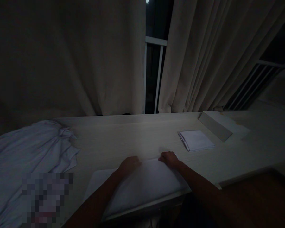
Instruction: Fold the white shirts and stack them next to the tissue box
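left hand point(129, 164): lower centre, fingers curled on white cloth point(142, 186)
right hand point(169, 159): beside it, fingers gripping the cloth's far edge
bench point(123, 139): carries cloth

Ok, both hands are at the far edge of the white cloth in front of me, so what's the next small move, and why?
Probably draw the far edge back toward you to fold it. The left hand and right hand both rest on the far edge of the flat white cloth, and a folded cloth already lies to the right on the table.
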The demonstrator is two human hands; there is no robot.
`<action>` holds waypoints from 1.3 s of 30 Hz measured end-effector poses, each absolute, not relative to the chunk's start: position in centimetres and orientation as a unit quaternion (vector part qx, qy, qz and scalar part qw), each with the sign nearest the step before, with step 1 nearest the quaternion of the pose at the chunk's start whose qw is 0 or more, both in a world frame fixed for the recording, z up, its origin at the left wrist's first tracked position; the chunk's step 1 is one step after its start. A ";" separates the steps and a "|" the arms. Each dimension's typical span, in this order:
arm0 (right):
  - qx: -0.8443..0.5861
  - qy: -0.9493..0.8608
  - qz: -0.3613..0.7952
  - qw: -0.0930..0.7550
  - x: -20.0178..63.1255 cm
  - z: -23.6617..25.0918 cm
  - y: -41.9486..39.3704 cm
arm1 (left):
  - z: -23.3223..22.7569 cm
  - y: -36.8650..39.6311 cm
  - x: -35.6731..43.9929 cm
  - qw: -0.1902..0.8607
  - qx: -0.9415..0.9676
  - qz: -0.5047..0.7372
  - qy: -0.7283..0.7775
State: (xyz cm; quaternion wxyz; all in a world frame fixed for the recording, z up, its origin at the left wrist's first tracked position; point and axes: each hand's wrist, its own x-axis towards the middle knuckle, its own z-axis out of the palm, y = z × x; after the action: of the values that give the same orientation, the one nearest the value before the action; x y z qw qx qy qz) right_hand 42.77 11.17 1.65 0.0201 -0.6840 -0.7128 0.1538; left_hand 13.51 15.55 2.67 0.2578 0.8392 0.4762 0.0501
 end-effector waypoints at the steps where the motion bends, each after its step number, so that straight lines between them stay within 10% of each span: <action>1: -0.685 -0.712 0.153 0.020 42.7 1.6 11.1 | 2.7 15.4 12.9 0.260 0.839 0.057 0.474; 39: -0.708 -0.698 -0.021 0.105 42.6 -1.9 8.1 | -1.6 16.7 -3.8 0.205 0.773 0.057 0.597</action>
State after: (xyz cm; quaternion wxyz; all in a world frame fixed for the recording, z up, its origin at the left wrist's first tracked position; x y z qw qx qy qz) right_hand 42.59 8.11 -1.89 0.1045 -0.7078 -0.6983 -0.0213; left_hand -3.77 16.69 -1.57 0.2050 0.7732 0.5974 0.0567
